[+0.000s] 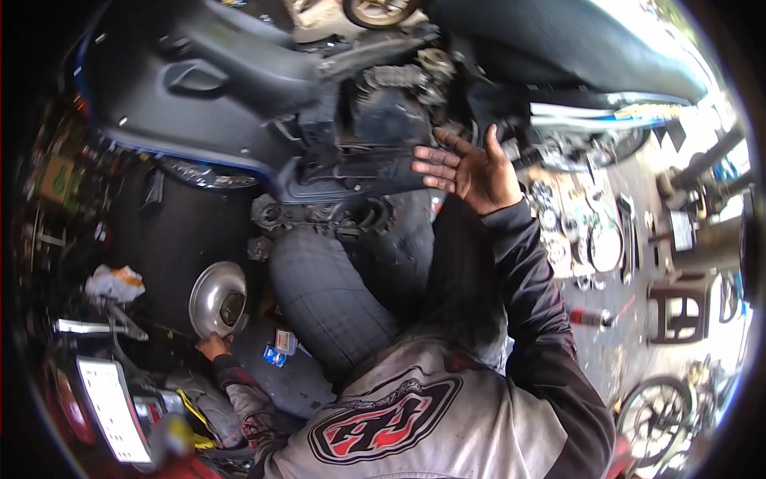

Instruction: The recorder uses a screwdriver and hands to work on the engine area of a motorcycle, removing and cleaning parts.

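My right hand (467,172) is raised palm-up with its fingers apart and empty, beside the scooter's dark plastic footboard (343,180). My left hand (215,346) is low at the left, its fingers at the lower rim of a round silver metal bowl (209,287), gripping it. Dark, dirty engine parts (275,214) lie between my knees and the scooter body. The exposed middle of the scooter (391,112) shows a corrugated hose and grimy metal fittings.
Loose parts (574,235) are spread on the right, near a spray can (590,317), a brown plastic stool (677,307) and a wheel (654,415). Another vehicle's rear (108,411) stands at lower left. A crumpled bag (112,281) and small packets (281,345) lie on the left.
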